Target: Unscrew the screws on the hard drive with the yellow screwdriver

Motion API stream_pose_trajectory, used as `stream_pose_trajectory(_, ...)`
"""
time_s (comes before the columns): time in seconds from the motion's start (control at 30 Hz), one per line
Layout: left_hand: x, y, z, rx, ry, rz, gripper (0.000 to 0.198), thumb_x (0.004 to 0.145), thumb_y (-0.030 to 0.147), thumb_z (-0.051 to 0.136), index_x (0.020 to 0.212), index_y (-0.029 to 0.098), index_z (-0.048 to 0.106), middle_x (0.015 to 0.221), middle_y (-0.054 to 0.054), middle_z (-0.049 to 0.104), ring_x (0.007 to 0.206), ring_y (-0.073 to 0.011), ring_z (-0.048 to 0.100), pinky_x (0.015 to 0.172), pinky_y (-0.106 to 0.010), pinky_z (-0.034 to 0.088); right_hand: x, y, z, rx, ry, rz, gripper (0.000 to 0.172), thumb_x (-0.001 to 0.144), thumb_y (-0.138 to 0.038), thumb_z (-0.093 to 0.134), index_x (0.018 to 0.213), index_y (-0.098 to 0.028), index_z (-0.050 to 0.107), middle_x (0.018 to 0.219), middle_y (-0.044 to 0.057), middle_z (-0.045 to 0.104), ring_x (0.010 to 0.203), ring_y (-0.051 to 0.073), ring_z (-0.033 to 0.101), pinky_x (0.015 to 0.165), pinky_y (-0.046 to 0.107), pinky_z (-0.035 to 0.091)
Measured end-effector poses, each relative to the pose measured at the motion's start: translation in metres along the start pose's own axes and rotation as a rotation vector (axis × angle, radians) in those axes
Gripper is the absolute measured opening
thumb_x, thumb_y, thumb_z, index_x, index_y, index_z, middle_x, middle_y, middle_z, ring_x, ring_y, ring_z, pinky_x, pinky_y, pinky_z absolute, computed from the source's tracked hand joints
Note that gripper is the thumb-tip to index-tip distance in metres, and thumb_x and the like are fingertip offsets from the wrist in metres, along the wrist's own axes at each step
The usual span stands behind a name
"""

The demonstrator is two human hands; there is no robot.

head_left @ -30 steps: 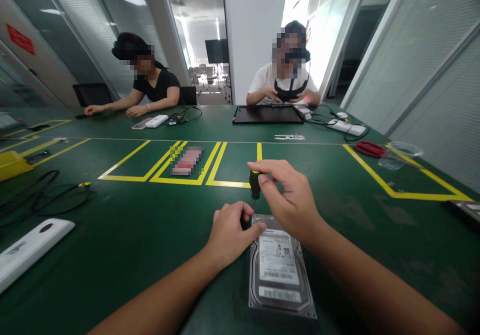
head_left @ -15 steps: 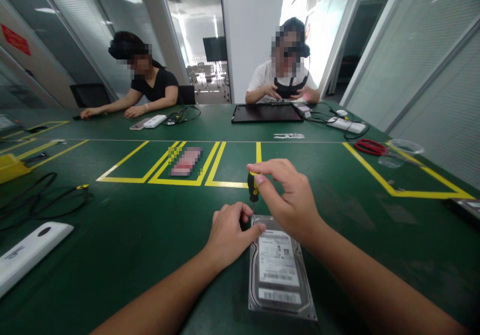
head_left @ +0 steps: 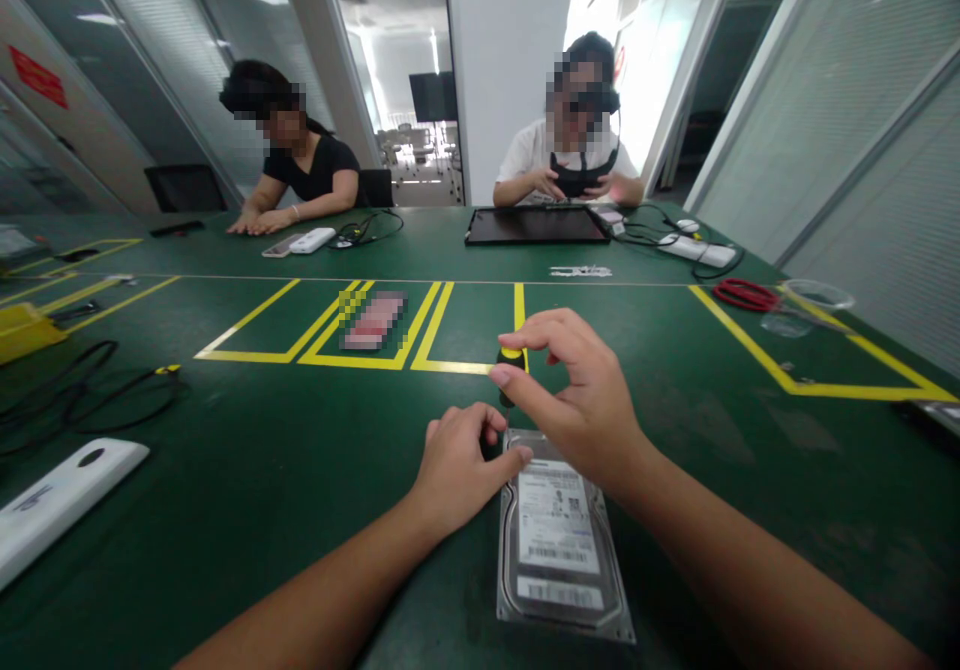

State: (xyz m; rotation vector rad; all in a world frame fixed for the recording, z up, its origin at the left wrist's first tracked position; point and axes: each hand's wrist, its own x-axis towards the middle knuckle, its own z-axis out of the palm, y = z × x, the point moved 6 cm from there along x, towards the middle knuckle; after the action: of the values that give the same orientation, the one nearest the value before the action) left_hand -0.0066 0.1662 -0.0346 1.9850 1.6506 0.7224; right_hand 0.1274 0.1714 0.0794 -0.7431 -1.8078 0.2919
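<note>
A silver hard drive point(head_left: 559, 530) with a white label lies flat on the green table. My left hand point(head_left: 459, 470) grips its far left corner, the thumb resting on the top face and the other fingers curled at the edge. Over that same corner stands a short black and yellow screwdriver point(head_left: 508, 378), upright with its shaft pointing down. My right hand point(head_left: 577, 390) is closed on the handle between thumb and fingertips. Exactly where the screwdriver's tip meets the drive is too small to make out.
Yellow tape marks boxes on the table, one holding a blurred pinkish object point(head_left: 375, 321). A white device point(head_left: 67, 500) and black cables point(head_left: 97, 400) are at left. Red cable point(head_left: 744, 295) and a clear plastic cup point(head_left: 817, 295) are at right. Two people sit opposite, behind a black panel point(head_left: 536, 225).
My right thumb and fingers have shifted around the screwdriver handle. My left hand and the hard drive stay put. The person at far left has drawn one hand back beside the other.
</note>
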Motion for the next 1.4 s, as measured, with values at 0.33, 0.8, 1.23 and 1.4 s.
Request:
stream_pose_trajectory(0.33, 0.0004, 0.0007, 0.0001, 0.002, 0.002, -0.002, 0.026, 0.076, 0.042, 0.073, 0.083, 0.021, 0.058, 0.075, 0.003, 0.059, 0.076, -0.0183, 0.052, 0.069, -0.030, 0.028, -0.0004, -0.0009, 0.0006, 0.032, -0.025, 0.002, 0.014, 0.092, -0.015, 0.058, 0.101, -0.017, 0.068, 0.102, 0.002, 0.068, 0.096, 0.015, 0.060, 0.082, 0.031, 0.045)
stream_pose_trajectory(0.8, 0.0004, -0.0003, 0.0000, -0.005, -0.011, -0.009, 0.026, 0.076, 0.041, 0.073, 0.083, 0.021, 0.058, 0.075, 0.003, 0.059, 0.075, -0.0186, 0.052, 0.068, -0.030, 0.029, 0.0009, 0.0028, 0.0019, 0.049, -0.027, 0.044, 0.009, 0.084, -0.016, 0.069, 0.092, -0.017, 0.064, 0.088, -0.001, 0.064, 0.080, 0.012, 0.057, 0.070, 0.026, 0.043)
stream_pose_trajectory(1.23, 0.0013, 0.0000, -0.0005, 0.018, -0.001, -0.010, 0.028, 0.076, 0.044, 0.071, 0.082, 0.021, 0.057, 0.075, 0.002, 0.059, 0.075, -0.0190, 0.052, 0.068, -0.030, 0.029, 0.0013, -0.0019, 0.0012, 0.041, -0.038, 0.013, 0.012, 0.086, -0.013, 0.066, 0.097, -0.017, 0.067, 0.091, 0.000, 0.065, 0.082, 0.013, 0.057, 0.071, 0.027, 0.045)
stream_pose_trajectory(1.4, 0.0007, -0.0006, 0.0001, 0.017, 0.008, -0.011, 0.030, 0.077, 0.047, 0.070, 0.081, 0.021, 0.056, 0.075, 0.001, 0.060, 0.075, -0.0192, 0.053, 0.068, -0.030, 0.030, 0.0016, -0.0004, 0.0019, 0.037, -0.039, 0.016, 0.013, 0.084, -0.017, 0.070, 0.096, -0.020, 0.067, 0.092, 0.001, 0.064, 0.084, 0.015, 0.057, 0.073, 0.030, 0.045)
